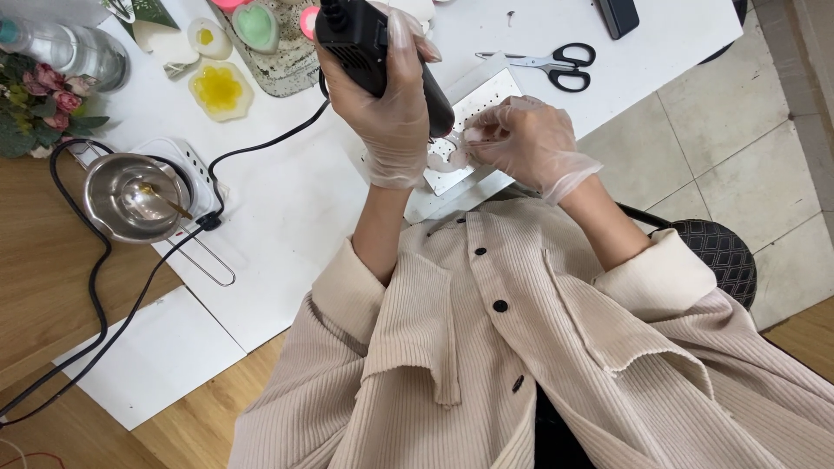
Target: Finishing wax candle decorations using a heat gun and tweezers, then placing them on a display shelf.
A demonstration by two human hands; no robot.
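Work surface: white sheet (pixel 287 217) over wood tabletop (pixel 43 260); tiled floor (pixel 738 148) beyond the far edge. Left hand (pixel 391 104), gloved, fingers wrapped tight round black corded rotary tool (pixel 356 35), tip pointing down. Right hand (pixel 521 143), gloved, fingertips pinching small pale pink piece (pixel 447 156) just under tool tip, over perforated metal plate (pixel 482 95). Scissors (pixel 552 61) lie past right fingers, near table edge. Steel pot (pixel 135 195) and yellow mould (pixel 220 89) well apart, left-hand side. No labels legible.

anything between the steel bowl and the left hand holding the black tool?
Head view: a black cord crosses bare white sheet between steel bowl and left hand.
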